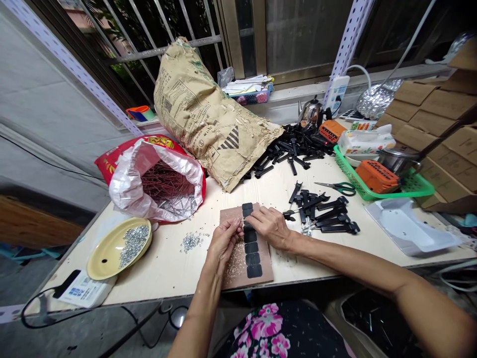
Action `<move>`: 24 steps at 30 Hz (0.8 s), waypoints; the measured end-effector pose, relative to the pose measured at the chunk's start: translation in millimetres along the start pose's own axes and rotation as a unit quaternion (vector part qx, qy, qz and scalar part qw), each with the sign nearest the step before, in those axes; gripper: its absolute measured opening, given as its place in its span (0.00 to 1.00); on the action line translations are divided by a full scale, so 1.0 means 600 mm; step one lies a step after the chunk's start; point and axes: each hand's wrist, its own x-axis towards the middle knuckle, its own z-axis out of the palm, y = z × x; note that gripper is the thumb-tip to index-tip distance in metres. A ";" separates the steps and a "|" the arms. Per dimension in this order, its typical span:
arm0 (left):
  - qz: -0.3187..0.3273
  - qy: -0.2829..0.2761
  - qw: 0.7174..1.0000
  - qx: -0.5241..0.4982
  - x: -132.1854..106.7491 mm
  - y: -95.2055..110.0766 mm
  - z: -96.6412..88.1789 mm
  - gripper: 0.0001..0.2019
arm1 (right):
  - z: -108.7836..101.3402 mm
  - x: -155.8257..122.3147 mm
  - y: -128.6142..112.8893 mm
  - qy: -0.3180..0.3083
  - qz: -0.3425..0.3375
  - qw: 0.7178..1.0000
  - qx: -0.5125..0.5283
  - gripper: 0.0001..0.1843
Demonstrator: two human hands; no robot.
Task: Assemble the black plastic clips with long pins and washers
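Observation:
A brown board lies at the table's front edge with a row of black rectangular pieces down its middle. My left hand rests on the board's left side, fingers pinched on a thin metal pin near the row's top. My right hand is closed over one of the black pieces, fingertips meeting the left hand's. A small heap of shiny metal bits lies just left of the board. Assembled black clips sit to the right of my right hand.
A yellow plate holds metal bits at front left. A plastic bag of metal pins and a large paper sack stand behind. Loose black parts, scissors, a green basket and a white tray lie to the right.

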 end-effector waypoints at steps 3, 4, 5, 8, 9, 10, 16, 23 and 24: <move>0.008 0.006 1.000 -0.012 0.001 -0.003 -0.002 0.16 | 0.001 0.001 0.000 0.013 0.015 0.999 -0.033 0.14; 0.009 0.005 1.000 -0.017 0.002 -0.003 -0.002 0.16 | 0.001 0.001 0.000 0.017 0.019 0.999 -0.039 0.14; 0.007 0.002 1.000 -0.023 0.002 -0.004 -0.003 0.16 | 0.002 0.001 -0.001 0.018 0.022 0.999 -0.042 0.13; -0.003 -0.015 1.000 -0.026 0.002 -0.002 -0.004 0.15 | 0.002 0.001 -0.003 0.014 0.026 0.999 -0.029 0.13; -0.005 -0.019 1.000 -0.022 0.002 -0.002 -0.005 0.14 | 0.002 0.002 -0.004 0.010 0.030 0.999 -0.019 0.13; -0.004 -0.021 1.000 -0.016 0.001 -0.002 -0.005 0.14 | 0.001 0.002 -0.005 0.007 0.034 0.999 -0.010 0.13; 0.094 0.024 0.994 0.046 -0.004 -0.009 -0.002 0.16 | 0.000 0.007 -0.008 -0.005 0.037 0.999 0.000 0.11; 0.171 0.052 0.974 0.141 -0.009 -0.011 0.004 0.15 | -0.002 0.004 -0.005 -0.025 0.054 0.998 0.030 0.13; 0.174 0.052 0.971 0.156 -0.009 -0.010 0.004 0.15 | -0.004 0.004 -0.004 -0.026 0.062 0.996 0.060 0.12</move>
